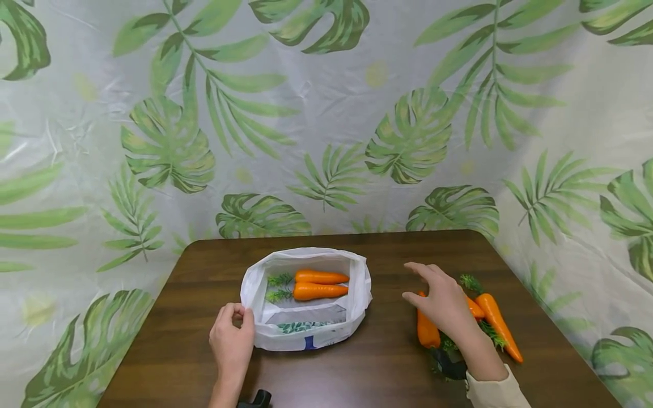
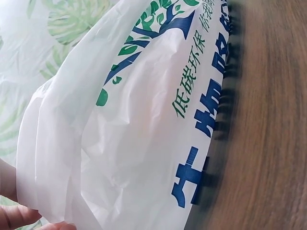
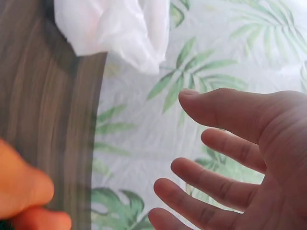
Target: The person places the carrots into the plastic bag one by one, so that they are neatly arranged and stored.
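Note:
A white plastic bag stands open-mouthed on the table, printed with green leaves and blue lettering in the left wrist view. Two orange carrots with green tops lie side by side inside it, the upper carrot and the lower carrot. My left hand pinches the bag's near left rim between thumb and fingers. To the right, my right hand is held over loose carrots, its fingers spread and holding nothing. One carrot is left of that hand, another carrot right of it, and a third is partly hidden beneath.
The dark wooden table has a patterned leaf-print sheet hanging behind its far edge and along both sides. Green carrot tops show among the pile at the right. Black wrist straps are at both wrists.

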`<move>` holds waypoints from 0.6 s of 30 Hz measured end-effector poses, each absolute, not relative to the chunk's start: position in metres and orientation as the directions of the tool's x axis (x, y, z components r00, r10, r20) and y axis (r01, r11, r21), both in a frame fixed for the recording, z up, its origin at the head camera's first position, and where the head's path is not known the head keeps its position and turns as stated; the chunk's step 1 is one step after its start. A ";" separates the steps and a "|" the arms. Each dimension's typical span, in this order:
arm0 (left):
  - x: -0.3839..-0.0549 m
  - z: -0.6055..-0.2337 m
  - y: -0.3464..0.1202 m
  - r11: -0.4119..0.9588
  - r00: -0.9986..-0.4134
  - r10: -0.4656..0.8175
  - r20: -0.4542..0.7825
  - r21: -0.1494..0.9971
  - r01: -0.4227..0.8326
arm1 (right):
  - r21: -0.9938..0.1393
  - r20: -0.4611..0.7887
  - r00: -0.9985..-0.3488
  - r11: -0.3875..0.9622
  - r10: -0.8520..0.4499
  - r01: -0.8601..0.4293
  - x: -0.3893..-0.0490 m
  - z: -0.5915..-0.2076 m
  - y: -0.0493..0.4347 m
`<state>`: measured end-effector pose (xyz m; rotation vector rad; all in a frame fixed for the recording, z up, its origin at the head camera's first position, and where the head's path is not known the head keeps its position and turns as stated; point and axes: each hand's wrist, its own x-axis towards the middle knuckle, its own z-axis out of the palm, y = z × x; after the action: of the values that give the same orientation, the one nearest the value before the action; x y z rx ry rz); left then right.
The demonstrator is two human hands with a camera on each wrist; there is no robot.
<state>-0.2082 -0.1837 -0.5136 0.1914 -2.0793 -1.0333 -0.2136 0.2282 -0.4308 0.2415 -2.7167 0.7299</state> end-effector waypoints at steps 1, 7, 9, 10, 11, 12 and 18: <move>-0.208 -0.514 -0.184 0.657 -0.678 -0.446 0.585 0.728 0.197 | -0.453 0.344 -0.936 0.860 -0.073 -0.234 -0.211 -0.432 0.232; -0.209 -0.514 -0.184 0.656 -0.681 -0.448 0.580 0.731 0.191 | -0.463 0.310 -0.950 0.866 -0.042 -0.189 -0.200 -0.437 0.253; -0.208 -0.513 -0.184 0.655 -0.681 -0.448 0.579 0.731 0.191 | -0.470 0.300 -0.953 0.864 -0.035 -0.180 -0.196 -0.439 0.260; -0.207 -0.513 -0.184 0.655 -0.681 -0.449 0.579 0.731 0.190 | -0.469 0.297 -0.954 0.866 -0.032 -0.175 -0.194 -0.441 0.263; -0.207 -0.513 -0.183 0.655 -0.681 -0.449 0.579 0.731 0.190 | -0.469 0.293 -0.956 0.867 -0.027 -0.169 -0.193 -0.442 0.266; -0.207 -0.513 -0.183 0.655 -0.680 -0.449 0.579 0.731 0.191 | -0.473 0.286 -0.958 0.866 -0.024 -0.163 -0.190 -0.443 0.269; -0.207 -0.512 -0.183 0.658 -0.678 -0.447 0.583 0.728 0.192 | -0.507 0.211 -0.977 0.857 0.018 -0.094 -0.180 -0.450 0.282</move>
<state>-0.2066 -0.1829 -0.5119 0.1975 -2.0836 -1.0299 -0.1804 0.2816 -0.4501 0.0590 -2.8237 0.7866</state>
